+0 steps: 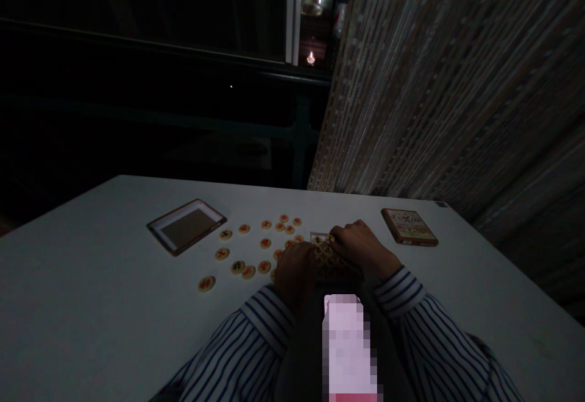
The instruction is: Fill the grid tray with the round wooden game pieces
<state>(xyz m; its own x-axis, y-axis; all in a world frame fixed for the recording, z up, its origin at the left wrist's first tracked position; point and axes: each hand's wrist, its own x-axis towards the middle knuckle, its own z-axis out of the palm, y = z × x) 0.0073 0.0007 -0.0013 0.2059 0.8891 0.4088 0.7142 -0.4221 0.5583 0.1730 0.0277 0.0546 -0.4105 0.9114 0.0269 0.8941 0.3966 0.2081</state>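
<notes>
Arranging appears to be in hand: the clustered discs [325, 253] sit between my curled left hand [294, 268] and bent right hand [360, 245]. Whether either grips one, I cannot tell. The next move seems to call for a light, level touch.

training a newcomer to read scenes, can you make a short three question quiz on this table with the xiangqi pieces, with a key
1. True or false: the printed box lies to the right of the shallow tray.
2. Which colour marks most of the scattered xiangqi pieces? A) green B) red C) blue
3. Which of the person's grips is nearer the printed box?

Key:
1. True.
2. B.
3. The right grip.
</notes>
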